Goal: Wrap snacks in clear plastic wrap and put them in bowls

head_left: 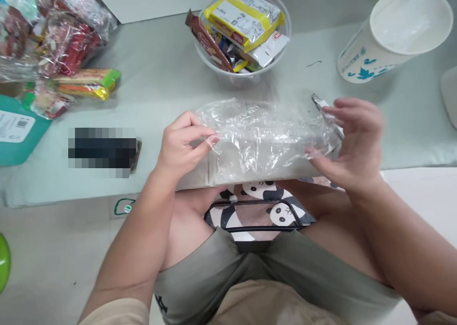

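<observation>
A crinkled clear plastic bag (260,134) lies spread along the table's near edge, between my two hands. Its left end is pinched between the thumb and fingers of my left hand (187,144). At the other end, my right hand (353,141) has its fingers apart and slightly blurred, the thumb at or just over the plastic. Partly hidden behind the right hand is a slim white tool with a metal tip (319,101), perhaps a cutter. No other thing shows in either hand.
A clear round tub (246,75) of wrapped snacks stands at the back. To the right is a paper cup (360,60) with plastic inside. Bagged snacks (71,44), a teal container (24,139) and a dark blurred-out object (103,148) are on the left.
</observation>
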### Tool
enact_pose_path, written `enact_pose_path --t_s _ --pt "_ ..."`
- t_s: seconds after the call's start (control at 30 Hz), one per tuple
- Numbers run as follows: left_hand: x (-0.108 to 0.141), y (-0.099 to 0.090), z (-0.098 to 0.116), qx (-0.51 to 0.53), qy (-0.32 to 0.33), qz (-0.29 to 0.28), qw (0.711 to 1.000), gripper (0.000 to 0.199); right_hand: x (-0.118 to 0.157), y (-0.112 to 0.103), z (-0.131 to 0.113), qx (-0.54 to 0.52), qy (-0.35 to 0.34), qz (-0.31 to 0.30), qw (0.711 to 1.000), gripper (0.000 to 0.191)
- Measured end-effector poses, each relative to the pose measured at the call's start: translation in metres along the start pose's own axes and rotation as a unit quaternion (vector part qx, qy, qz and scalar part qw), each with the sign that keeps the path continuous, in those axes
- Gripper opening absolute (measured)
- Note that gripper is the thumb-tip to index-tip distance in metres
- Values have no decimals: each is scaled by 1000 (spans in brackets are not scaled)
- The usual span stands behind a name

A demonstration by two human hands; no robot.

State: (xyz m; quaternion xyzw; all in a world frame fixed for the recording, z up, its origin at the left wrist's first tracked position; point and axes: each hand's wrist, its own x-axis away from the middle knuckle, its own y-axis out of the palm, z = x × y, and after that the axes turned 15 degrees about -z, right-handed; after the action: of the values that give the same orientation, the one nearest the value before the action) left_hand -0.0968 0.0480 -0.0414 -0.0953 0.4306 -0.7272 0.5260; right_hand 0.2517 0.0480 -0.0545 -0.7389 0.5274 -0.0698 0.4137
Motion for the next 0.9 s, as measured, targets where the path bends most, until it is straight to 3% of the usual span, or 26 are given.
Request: enact_pose_path --t_s 0.1,0.2,0.33,0.47,0.7,0.9 --pt "3 1 1 28 -27 -27 999 33 -2 3 -10 3 -27 -32 999 31" --pt "3 3 -2 82 -81 -36 993 44 0 6 -17 -22 62 -21 998 15" --pt "1 3 -4 136 -151 -65 977 42 -5 9 -17 -93 163 -1 982 20" --pt "-4 0 2 121 -179 -88 972 20 -12 9 -16 -139 236 -32 961 37" --pt "-8 -1 14 109 -219 -83 966 33 -15 0 -27 -70 342 -68 935 36" --pt "-6 2 11 28 -264 -110 958 31 -13 -6 -26 -24 333 -68 940 33"
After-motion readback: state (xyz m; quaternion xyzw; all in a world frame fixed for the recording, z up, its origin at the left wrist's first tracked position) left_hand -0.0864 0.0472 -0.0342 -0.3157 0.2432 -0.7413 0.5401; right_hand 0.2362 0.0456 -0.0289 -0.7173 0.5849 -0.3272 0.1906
